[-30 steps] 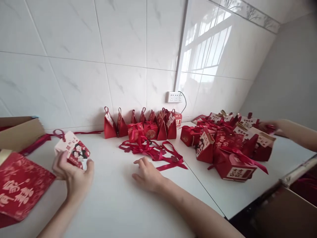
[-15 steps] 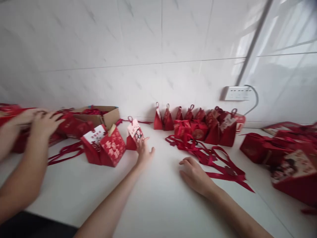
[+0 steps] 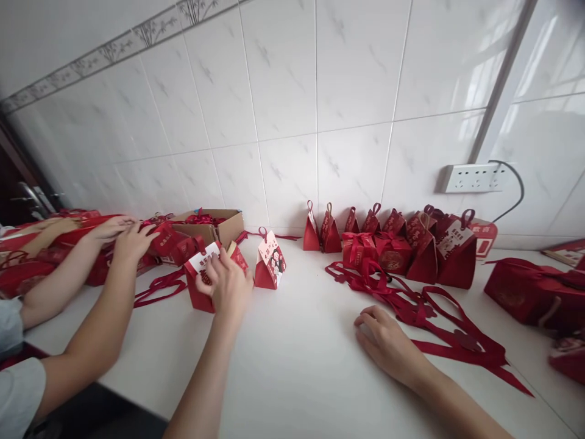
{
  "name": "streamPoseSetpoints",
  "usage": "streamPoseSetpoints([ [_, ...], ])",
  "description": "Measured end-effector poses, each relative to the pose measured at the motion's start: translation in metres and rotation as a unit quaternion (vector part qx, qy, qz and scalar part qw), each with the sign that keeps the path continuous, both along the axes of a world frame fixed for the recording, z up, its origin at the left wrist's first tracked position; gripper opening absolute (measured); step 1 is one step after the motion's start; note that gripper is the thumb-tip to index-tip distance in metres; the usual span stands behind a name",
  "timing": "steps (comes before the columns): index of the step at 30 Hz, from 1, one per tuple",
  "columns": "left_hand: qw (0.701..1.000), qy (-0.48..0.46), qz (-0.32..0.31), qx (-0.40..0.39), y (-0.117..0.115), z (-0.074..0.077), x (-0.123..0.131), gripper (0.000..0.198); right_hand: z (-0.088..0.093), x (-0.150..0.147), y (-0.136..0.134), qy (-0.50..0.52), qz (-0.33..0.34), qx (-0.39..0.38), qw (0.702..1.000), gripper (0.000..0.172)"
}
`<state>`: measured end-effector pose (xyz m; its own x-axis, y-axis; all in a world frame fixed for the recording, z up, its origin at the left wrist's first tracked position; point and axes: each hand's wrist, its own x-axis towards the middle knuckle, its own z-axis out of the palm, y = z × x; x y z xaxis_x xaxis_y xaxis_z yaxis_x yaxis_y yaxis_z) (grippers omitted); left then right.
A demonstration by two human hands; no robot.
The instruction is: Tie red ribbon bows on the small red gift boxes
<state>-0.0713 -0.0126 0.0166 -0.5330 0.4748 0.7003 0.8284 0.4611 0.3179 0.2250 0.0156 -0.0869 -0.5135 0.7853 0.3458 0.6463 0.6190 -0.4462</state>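
Observation:
My left hand (image 3: 225, 285) is spread over a pair of red gift boxes with slanted tops, fingers apart. It covers much of the box with the white printed panel (image 3: 197, 297) and part of the one behind it; whether the fingertips touch is hard to tell. Just right of that hand stands a smaller peaked candy box (image 3: 269, 266) with a loop on top and a cartoon couple printed on it. My right hand (image 3: 384, 341) rests on the white table, fingers loosely bent and nothing visible in them. Dark red ribbons (image 3: 439, 320) lie beside it.
Along the tiled wall stand several peaked red boxes (image 3: 311, 235) and bow-tied boxes (image 3: 393, 253). More red boxes (image 3: 530, 296) lie right. A cardboard carton (image 3: 231, 228) holds ribbon. At left, another person's hands (image 3: 132, 244) work among red boxes. A socket strip (image 3: 475, 178) is on the wall.
My left hand has moved left from the small peaked box to the pair of larger red boxes. My right hand stays on the table. The view has shifted left.

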Motion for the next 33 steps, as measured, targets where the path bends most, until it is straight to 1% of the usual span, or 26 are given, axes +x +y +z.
streamPoseSetpoints([
  [2,0.999,0.014,-0.013,-0.036,-0.014,-0.001,-0.009,0.048,0.000,-0.002,0.000,-0.008,-0.001,0.007,1.000,0.023],
  [3,0.999,0.010,-0.037,-0.038,-0.021,-0.002,-0.014,0.043,0.000,-0.002,0.000,-0.013,-0.003,0.010,1.000,0.022],
  [4,0.997,-0.005,-0.073,-0.037,-0.027,-0.004,-0.018,0.039,0.000,-0.003,-0.001,-0.017,-0.005,0.013,1.000,0.021],
  [6,0.987,-0.045,-0.154,-0.016,-0.037,-0.009,-0.023,0.029,0.000,-0.003,-0.001,-0.022,-0.008,0.018,1.000,0.021],
  [8,0.975,-0.071,-0.208,0.039,-0.048,-0.011,-0.022,0.021,0.000,-0.004,-0.001,-0.021,-0.009,0.019,1.000,0.021],
  [10,0.960,-0.081,-0.238,0.123,-0.057,-0.010,-0.011,0.017,0.003,-0.006,-0.003,-0.011,-0.013,0.013,1.000,0.021],
  [11,0.948,-0.085,-0.258,0.167,-0.061,-0.008,-0.001,0.016,0.005,-0.007,-0.004,0.001,-0.018,0.005,1.000,0.021],
  [13,0.912,-0.088,-0.321,0.240,-0.064,-0.001,0.024,0.015,0.011,-0.009,-0.007,0.048,-0.038,-0.028,0.998,0.025],
  [15,0.865,-0.067,-0.411,0.280,-0.060,0.005,0.054,0.010,0.019,-0.010,-0.009,0.125,-0.070,-0.082,0.986,0.035],
  [16,0.843,-0.054,-0.458,0.277,-0.055,0.006,0.068,0.009,0.022,-0.009,-0.008,0.174,-0.088,-0.113,0.974,0.040],
  [17,0.827,-0.053,-0.500,0.253,-0.048,0.005,0.082,0.009,0.025,-0.008,-0.008,0.227,-0.104,-0.144,0.957,0.044],
  [19,0.806,-0.079,-0.565,0.158,-0.033,-0.001,0.103,0.012,0.029,-0.004,-0.004,0.345,-0.140,-0.196,0.907,0.048],
  [21,0.792,-0.127,-0.596,0.048,-0.018,-0.009,0.116,0.015,0.031,0.002,0.001,0.438,-0.182,-0.222,0.852,0.048],
  [22,0.783,-0.146,-0.604,0.003,-0.011,-0.013,0.120,0.016,0.033,0.004,0.003,0.467,-0.201,-0.221,0.832,0.047],
  [23,0.774,-0.159,-0.613,-0.033,-0.004,-0.015,0.122,0.017,0.034,0.006,0.004,0.487,-0.213,-0.209,0.821,0.046],
  [25,0.751,-0.171,-0.633,-0.072,0.006,-0.017,0.126,0.014,0.038,0.009,0.003,0.514,-0.199,-0.154,0.820,0.044],
  [27,0.731,-0.187,-0.652,-0.076,0.012,-0.018,0.130,0.010,0.045,0.007,-0.004,0.528,-0.148,-0.071,0.833,0.041],
  [29,0.716,-0.210,-0.664,-0.048,0.012,-0.021,0.134,0.011,0.053,0.004,-0.016,0.505,-0.102,-0.001,0.857,0.032],
  [31,0.701,-0.215,-0.680,-0.006,0.007,-0.024,0.137,0.012,0.063,-0.001,-0.029,0.467,-0.079,0.035,0.880,0.020],
  [33,0.687,-0.202,-0.697,0.032,-0.001,-0.027,0.139,0.011,0.070,-0.005,-0.041,0.442,-0.062,0.060,0.893,0.011],
])
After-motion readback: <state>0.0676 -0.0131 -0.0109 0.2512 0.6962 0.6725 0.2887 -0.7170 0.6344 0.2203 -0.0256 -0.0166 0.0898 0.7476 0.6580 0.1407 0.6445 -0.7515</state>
